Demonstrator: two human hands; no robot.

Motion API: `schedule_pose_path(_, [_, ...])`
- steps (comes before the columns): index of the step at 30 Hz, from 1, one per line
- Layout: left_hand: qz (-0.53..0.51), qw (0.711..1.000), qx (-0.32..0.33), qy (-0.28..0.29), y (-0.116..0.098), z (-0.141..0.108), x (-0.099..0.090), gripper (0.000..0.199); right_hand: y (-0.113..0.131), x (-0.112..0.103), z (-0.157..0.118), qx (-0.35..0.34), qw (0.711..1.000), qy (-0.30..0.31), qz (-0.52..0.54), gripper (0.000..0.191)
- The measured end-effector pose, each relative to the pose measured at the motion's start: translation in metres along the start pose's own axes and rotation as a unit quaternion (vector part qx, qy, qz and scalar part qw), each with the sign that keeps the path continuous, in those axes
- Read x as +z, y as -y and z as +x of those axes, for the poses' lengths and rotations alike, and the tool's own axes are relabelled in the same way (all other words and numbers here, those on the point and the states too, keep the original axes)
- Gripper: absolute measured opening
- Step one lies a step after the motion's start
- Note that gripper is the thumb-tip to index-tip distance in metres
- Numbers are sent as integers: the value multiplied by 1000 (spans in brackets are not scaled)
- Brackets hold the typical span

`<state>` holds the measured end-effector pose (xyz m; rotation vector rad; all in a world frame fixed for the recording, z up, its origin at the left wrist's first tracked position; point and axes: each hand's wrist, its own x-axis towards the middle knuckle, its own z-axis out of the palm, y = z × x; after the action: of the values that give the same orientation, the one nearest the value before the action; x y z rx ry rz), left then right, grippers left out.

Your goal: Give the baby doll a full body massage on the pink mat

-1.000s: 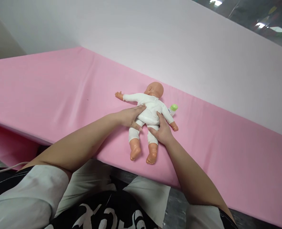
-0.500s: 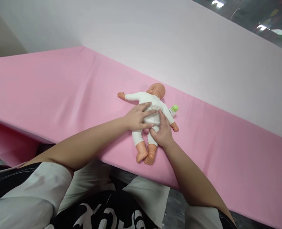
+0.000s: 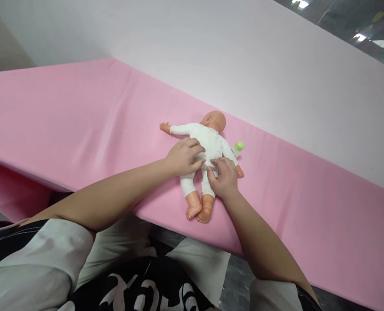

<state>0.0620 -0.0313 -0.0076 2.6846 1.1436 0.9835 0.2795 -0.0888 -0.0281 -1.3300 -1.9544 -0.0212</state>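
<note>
A baby doll (image 3: 213,144) with a white cloth body and bare plastic head, hands and feet lies stretched out on the pink-covered table (image 3: 140,108). Its head points away from me and its feet towards me. What looks like a white diaper wraps its waist, partly hidden under my hands. My left hand (image 3: 184,156) rests on the left of the doll's waist, fingers bent, with a gap between thumb and forefinger. Over the right hip lies my right hand (image 3: 223,176), its fingers curled and its thumb apart. I see nothing held in either hand.
Beside the doll's right-hand arm lies a small bottle with a green cap (image 3: 239,146), partly hidden by that arm. A pale wall or panel (image 3: 244,65) rises along the table's far edge. The table's near edge runs just in front of my legs.
My fingers were spread flat across the doll's waist and have drawn back and bent. Both hands have moved slightly apart, baring more of the white middle. The doll stays in place.
</note>
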Motion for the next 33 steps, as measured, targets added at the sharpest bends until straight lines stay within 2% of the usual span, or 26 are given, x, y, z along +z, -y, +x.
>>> schedule_pose_path(3, [23, 994, 49, 93, -12, 0, -3, 37, -1, 0, 0, -15, 999, 40, -11, 18])
schedule_pose_path(7, [50, 986, 71, 140, -19, -2, -12, 31, 5, -3, -1, -28, 996, 81, -14, 14])
schedule_pose_path(10, [53, 983, 84, 155, -21, -3, -23, 36, 17, -6, -5, -41, 994, 104, -7, 14])
schedule_pose_path(13, [37, 985, 92, 144, -23, -4, -31, 37, 27, -8, -9, -54, 993, 106, 1, 14])
schedule_pose_path(16, [22, 993, 65, 101, -25, -5, -32, 32, 29, -7, -10, -40, 997, 61, 5, 17])
schedule_pose_path(18, [19, 994, 44, 94, -24, -5, -30, 28, 26, -6, -9, -22, 999, 36, 3, 26])
schedule_pose_path(21, [2, 990, 21, 141, -20, -4, -25, 21, 20, -2, -8, -9, 997, 80, 7, 33])
schedule_pose_path(24, [-20, 984, 4, 177, -16, -4, -22, 20, 16, -3, -7, -11, 989, 145, 17, 30])
schedule_pose_path(28, [-11, 988, 20, 152, -17, -4, -24, 26, 16, -8, -5, -28, 989, 142, 43, 22])
schedule_pose_path(33, [8, 998, 49, 29, -18, -4, -23, 18, 13, -10, -5, -23, 997, 65, 35, 29])
